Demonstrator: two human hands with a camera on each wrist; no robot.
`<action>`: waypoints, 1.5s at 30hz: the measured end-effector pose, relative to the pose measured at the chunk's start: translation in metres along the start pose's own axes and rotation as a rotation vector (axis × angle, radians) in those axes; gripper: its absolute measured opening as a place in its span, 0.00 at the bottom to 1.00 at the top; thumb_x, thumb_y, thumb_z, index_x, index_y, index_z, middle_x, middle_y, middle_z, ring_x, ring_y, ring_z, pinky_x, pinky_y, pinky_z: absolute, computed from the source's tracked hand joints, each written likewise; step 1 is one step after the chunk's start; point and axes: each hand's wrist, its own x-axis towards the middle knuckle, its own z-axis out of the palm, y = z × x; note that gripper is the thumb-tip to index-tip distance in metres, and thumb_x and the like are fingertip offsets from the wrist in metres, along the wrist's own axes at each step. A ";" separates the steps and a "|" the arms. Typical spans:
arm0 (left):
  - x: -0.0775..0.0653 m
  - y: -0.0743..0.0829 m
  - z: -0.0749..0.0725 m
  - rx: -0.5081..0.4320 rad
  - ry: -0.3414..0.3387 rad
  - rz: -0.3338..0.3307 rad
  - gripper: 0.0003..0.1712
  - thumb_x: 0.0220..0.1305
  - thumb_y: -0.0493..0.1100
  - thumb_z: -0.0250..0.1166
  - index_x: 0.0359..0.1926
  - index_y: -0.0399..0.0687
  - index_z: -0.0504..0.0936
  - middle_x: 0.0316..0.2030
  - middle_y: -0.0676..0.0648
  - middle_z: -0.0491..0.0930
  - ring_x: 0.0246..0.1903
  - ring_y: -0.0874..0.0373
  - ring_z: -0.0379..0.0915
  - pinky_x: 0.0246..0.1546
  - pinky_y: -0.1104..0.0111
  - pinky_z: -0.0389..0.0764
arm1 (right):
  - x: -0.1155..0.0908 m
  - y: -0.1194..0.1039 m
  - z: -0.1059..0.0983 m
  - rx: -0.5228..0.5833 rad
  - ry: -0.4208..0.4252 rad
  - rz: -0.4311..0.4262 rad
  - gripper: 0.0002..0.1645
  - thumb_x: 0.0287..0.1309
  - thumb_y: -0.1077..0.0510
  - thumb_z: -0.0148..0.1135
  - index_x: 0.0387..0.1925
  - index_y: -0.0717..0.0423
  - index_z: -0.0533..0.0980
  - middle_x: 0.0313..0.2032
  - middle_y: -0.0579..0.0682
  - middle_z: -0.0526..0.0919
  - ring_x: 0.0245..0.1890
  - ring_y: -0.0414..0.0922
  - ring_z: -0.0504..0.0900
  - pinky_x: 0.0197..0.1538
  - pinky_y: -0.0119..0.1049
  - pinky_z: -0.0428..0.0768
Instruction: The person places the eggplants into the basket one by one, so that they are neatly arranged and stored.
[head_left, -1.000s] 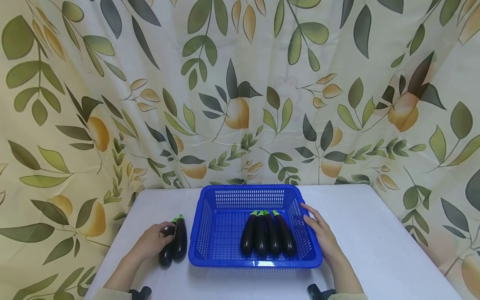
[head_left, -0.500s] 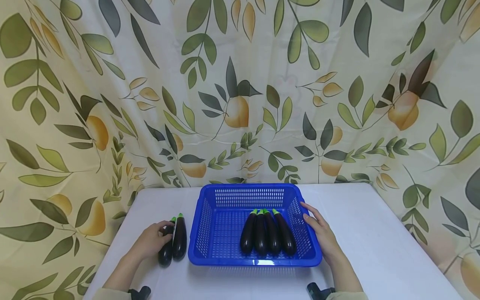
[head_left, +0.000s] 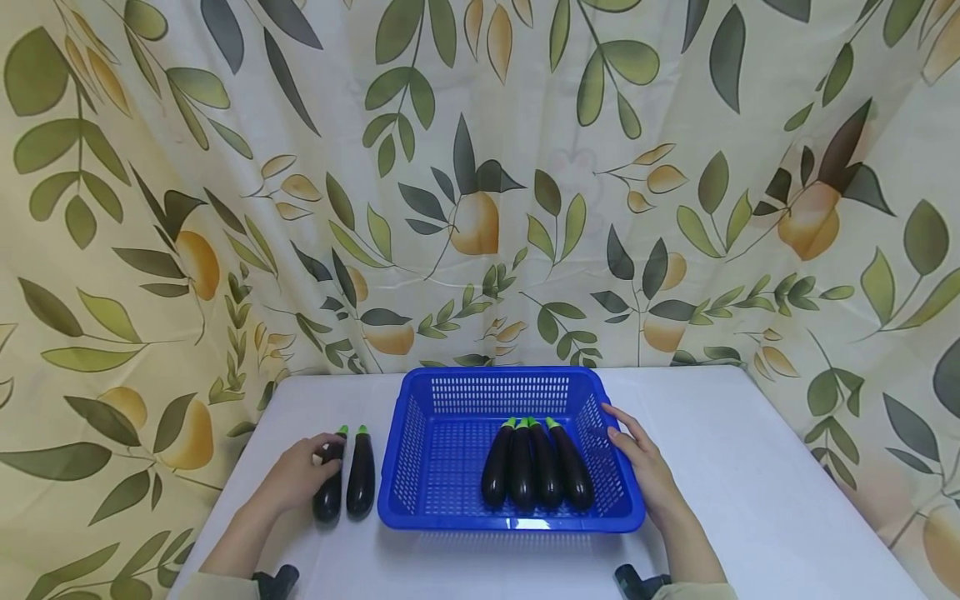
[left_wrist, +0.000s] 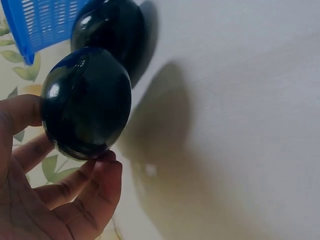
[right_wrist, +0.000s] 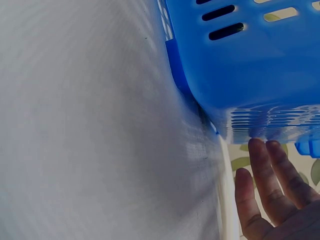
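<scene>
Apparently to secure its slick, rounded body, a person's left hand (head_left: 296, 477) curls thumb and fingers around an eggplant (head_left: 327, 497) at the left of the worktop (head_left: 712, 467), just beside a second eggplant (head_left: 361, 477). Seemingly to steady the blue perforated basket (head_left: 510, 524), the right hand (head_left: 651, 477) touches its right side with nearly straight fingers, while four eggplants (head_left: 521, 473) lie side by side inside, toward the right. The held eggplant looks glossy, near-black and plump at the near end, bright green at the far tip.
</scene>
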 end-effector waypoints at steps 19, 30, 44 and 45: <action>0.001 0.025 -0.017 -0.007 0.046 0.063 0.22 0.69 0.44 0.67 0.63 0.49 0.81 0.53 0.37 0.83 0.37 0.54 0.78 0.33 0.65 0.77 | 0.000 -0.001 0.000 -0.006 0.004 0.003 0.38 0.75 0.31 0.47 0.80 0.31 0.56 0.82 0.59 0.50 0.76 0.73 0.60 0.65 0.67 0.73; 0.000 0.044 -0.025 -0.050 0.036 0.089 0.22 0.71 0.45 0.65 0.65 0.51 0.80 0.53 0.38 0.81 0.36 0.55 0.79 0.32 0.66 0.81 | -0.001 0.000 0.000 0.000 0.002 0.003 0.37 0.75 0.31 0.47 0.80 0.32 0.56 0.82 0.60 0.51 0.76 0.72 0.61 0.65 0.67 0.73; 0.003 0.069 -0.029 -0.035 0.040 0.126 0.23 0.71 0.45 0.65 0.65 0.54 0.80 0.56 0.38 0.80 0.39 0.54 0.79 0.33 0.65 0.82 | -0.001 0.001 0.000 0.004 0.001 0.005 0.37 0.76 0.32 0.46 0.80 0.31 0.56 0.81 0.61 0.53 0.75 0.72 0.63 0.65 0.66 0.75; 0.003 0.071 -0.029 -0.035 0.040 0.127 0.23 0.71 0.45 0.65 0.65 0.54 0.80 0.56 0.38 0.80 0.40 0.54 0.79 0.33 0.65 0.82 | -0.001 0.001 0.000 0.003 0.002 0.004 0.37 0.76 0.32 0.46 0.80 0.31 0.56 0.81 0.61 0.53 0.75 0.72 0.63 0.65 0.66 0.75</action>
